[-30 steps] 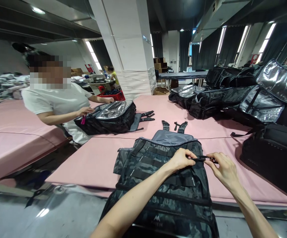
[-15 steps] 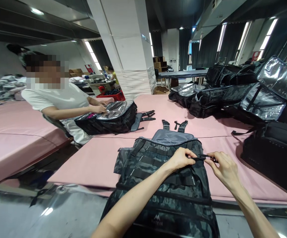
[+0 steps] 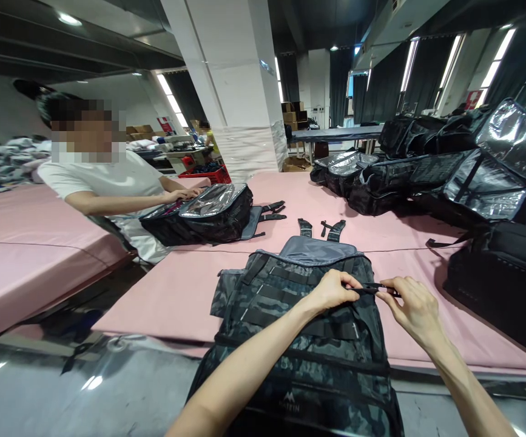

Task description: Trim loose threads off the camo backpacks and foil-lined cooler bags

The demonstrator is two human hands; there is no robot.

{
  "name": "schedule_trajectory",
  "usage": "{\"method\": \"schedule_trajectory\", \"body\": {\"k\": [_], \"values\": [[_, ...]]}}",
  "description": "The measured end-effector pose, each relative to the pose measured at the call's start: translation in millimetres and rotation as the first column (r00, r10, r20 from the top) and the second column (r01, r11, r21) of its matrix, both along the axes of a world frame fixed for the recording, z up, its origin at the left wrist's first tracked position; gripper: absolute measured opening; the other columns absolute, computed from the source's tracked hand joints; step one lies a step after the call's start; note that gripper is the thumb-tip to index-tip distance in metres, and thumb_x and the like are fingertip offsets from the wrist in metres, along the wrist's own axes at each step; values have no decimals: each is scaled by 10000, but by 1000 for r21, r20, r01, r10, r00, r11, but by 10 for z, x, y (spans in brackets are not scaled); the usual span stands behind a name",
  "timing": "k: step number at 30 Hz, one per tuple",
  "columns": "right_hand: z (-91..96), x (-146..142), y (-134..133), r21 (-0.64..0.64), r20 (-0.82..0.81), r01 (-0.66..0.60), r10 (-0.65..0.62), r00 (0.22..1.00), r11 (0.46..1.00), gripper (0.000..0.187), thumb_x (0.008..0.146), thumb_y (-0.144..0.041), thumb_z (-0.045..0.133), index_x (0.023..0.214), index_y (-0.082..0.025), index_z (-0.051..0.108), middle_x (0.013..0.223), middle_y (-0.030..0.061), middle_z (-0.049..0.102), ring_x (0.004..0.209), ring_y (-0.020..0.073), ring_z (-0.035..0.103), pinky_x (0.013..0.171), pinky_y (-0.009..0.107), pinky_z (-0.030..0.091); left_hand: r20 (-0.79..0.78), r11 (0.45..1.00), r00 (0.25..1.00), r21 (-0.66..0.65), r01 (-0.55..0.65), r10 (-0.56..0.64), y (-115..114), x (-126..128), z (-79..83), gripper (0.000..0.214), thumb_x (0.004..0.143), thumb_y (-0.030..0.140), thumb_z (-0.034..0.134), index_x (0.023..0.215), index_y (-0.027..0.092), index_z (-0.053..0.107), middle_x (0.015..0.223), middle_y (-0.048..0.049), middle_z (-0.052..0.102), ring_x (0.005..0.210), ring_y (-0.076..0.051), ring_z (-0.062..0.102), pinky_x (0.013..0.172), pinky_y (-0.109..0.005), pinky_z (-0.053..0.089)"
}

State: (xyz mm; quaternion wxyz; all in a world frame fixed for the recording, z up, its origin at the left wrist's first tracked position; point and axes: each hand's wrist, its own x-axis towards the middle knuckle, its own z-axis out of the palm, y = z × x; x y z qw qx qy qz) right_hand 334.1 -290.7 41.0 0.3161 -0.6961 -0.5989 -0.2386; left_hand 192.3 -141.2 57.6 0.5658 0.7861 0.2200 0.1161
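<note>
A dark camouflage backpack (image 3: 290, 340) lies flat in front of me, its top end on the pink table (image 3: 176, 291) and its bottom end hanging over the near edge. My left hand (image 3: 333, 291) rests on the backpack's upper right part and pinches one end of a thin black strap (image 3: 372, 287). My right hand (image 3: 415, 309) pinches the other end of that strap, just right of the backpack. The strap runs taut and level between the two hands.
A person in a white shirt (image 3: 103, 182) across the table has both hands on an open black bag with a silver lining (image 3: 208, 212). Several more black bags (image 3: 426, 176) lie at the right, one large one (image 3: 503, 273) close to my right hand. A white pillar (image 3: 235, 91) stands behind.
My hands hold the strap as before, almost still. The person opposite has moved both hands onto the open bag's lining.
</note>
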Motion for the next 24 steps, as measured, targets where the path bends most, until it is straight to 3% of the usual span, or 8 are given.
{"method": "schedule_trajectory", "body": {"k": [9, 17, 21, 24], "values": [[5, 48, 17, -23, 10, -27, 27, 1000, 999, 201, 841, -391, 553, 833, -196, 599, 718, 29, 626, 643, 153, 549, 615, 276, 365, -23, 997, 1000, 71, 3, -2, 18, 16, 3, 254, 590, 152, 626, 820, 110, 726, 663, 6, 601, 607, -93, 469, 589, -198, 358], [-116, 67, 75, -23, -301, -117, 104, 948, 993, 218, 835, -416, 531, 819, -211, 604, 715, 30, 626, 651, 161, 570, 599, 279, 424, -41, 999, 999, 32, 15, -14, 22, -2, 15, 264, 589, 176, 624, 825, 110, 720, 646, 9, 594, 587, -92, 465, 558, -197, 349], [-153, 6, 91, -32, -567, -177, 128, 814, 984, 260, 781, -459, 573, 791, -204, 620, 696, 33, 619, 615, 165, 550, 572, 290, 436, -24, 1000, 999, -21, 20, -21, 18, -5, 22, 248, 584, 181, 633, 805, 108, 718, 658, 6, 599, 604, -97, 473, 573, -200, 352], [-144, -87, 71, 100, -803, -280, 243, 544, 955, 311, 747, -501, 590, 763, -191, 599, 673, 26, 590, 573, 150, 523, 505, 271, 419, 5, 999, 1000, -37, 29, -29, 18, -4, 10, 235, 581, 184, 642, 792, 111, 717, 673, 4, 597, 629, -101, 474, 616, -212, 361]]}}
